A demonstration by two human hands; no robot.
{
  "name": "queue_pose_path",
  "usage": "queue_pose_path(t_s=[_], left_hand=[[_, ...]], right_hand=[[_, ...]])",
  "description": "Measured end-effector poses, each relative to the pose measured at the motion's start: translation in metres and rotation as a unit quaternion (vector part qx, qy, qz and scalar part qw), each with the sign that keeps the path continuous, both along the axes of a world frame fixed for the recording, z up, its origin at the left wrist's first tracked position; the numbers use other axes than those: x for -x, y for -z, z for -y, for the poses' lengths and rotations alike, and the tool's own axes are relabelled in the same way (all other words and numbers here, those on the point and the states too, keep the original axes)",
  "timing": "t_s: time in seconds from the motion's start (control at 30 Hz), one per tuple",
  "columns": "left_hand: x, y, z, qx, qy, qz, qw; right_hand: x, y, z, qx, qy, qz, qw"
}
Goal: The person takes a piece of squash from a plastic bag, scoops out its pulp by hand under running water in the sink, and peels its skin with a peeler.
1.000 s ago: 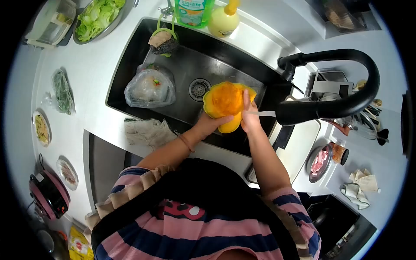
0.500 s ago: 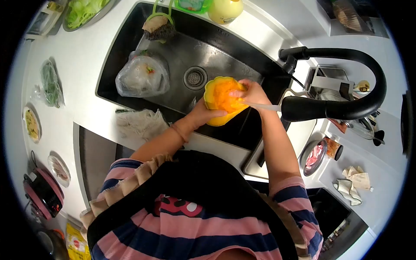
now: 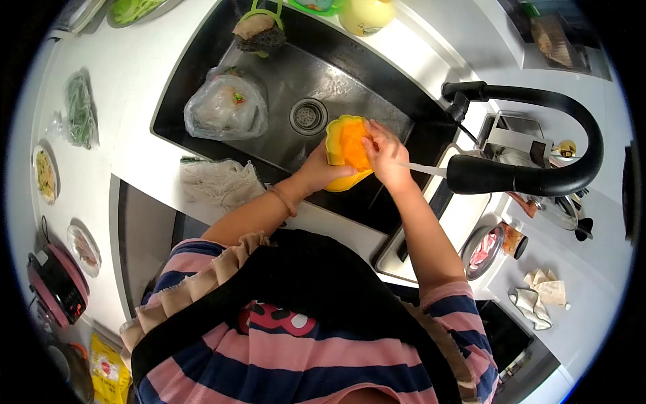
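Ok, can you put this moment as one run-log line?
left hand: holding pumpkin piece | right hand: at its cut side | faucet: water running | plastic bag: in sink

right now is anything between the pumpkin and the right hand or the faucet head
Nothing visible separates the right hand from the pumpkin; its fingers are at the flesh. Between pumpkin and faucet head is that hand, with the water stream reaching it.

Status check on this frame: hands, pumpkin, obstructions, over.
Left hand gripping pumpkin over sink. Right hand at its orange flesh. Water stream meeting right hand; plastic bag clear of both hands.
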State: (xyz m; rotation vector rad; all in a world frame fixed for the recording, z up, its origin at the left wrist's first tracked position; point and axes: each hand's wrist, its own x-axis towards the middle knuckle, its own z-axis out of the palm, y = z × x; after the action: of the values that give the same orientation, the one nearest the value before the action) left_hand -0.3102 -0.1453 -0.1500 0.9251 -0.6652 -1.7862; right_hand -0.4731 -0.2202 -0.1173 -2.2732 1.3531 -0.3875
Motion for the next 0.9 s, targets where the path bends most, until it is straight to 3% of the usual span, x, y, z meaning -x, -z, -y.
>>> queue_pose_path(t_s=[0.2,0.3,0.37,0.43,0.5,0.57,0.6,0.63,0.7,0.77,0.83,0.9], left_hand=[[0.000,0.008,0.003,-0.016,-0.017,0.024,0.999],[-0.001,-0.001,0.002,0.011,-0.002,0.012,1.000],[0.003,0.002,0.001,0.028,-0.030,0.020,0.999],[0.006,0.010,-0.001,0.044,-0.060,0.027,0.997],[0.004,0.019,-0.001,0.008,-0.049,0.026,0.998],[0.003,0.012,-0.001,0.007,-0.050,0.023,0.998],[0.003,0.009,-0.002,0.006,-0.047,0.021,0.999],[0.005,0.011,-0.003,0.004,-0.046,0.019,0.999],[0.007,0.012,-0.001,0.020,-0.061,0.029,0.998],[0.002,0.009,0.001,0.005,-0.026,0.021,0.999],[-0.002,0.005,0.001,-0.011,0.007,0.015,1.000],[0.000,0.003,0.001,0.006,-0.005,-0.001,1.000]], right_hand=[[-0.018,-0.016,-0.026,0.018,-0.090,0.031,0.995],[-0.018,-0.019,-0.013,0.001,-0.029,-0.002,1.000],[-0.024,-0.020,-0.011,0.050,-0.019,0.027,0.998],[-0.029,-0.024,-0.016,-0.053,-0.056,0.031,0.997],[-0.021,-0.029,-0.014,-0.063,-0.078,0.017,0.995],[-0.011,-0.043,-0.004,-0.182,-0.110,-0.071,0.974],[-0.010,-0.039,-0.001,-0.056,-0.138,-0.101,0.984],[-0.010,-0.035,-0.001,-0.058,-0.137,-0.103,0.983],[-0.019,-0.030,-0.004,0.053,-0.080,0.018,0.995],[-0.016,-0.032,-0.008,0.023,-0.112,0.039,0.993],[-0.004,-0.041,-0.003,-0.156,-0.171,-0.055,0.971],[0.005,-0.040,0.006,-0.157,-0.192,-0.090,0.965]])
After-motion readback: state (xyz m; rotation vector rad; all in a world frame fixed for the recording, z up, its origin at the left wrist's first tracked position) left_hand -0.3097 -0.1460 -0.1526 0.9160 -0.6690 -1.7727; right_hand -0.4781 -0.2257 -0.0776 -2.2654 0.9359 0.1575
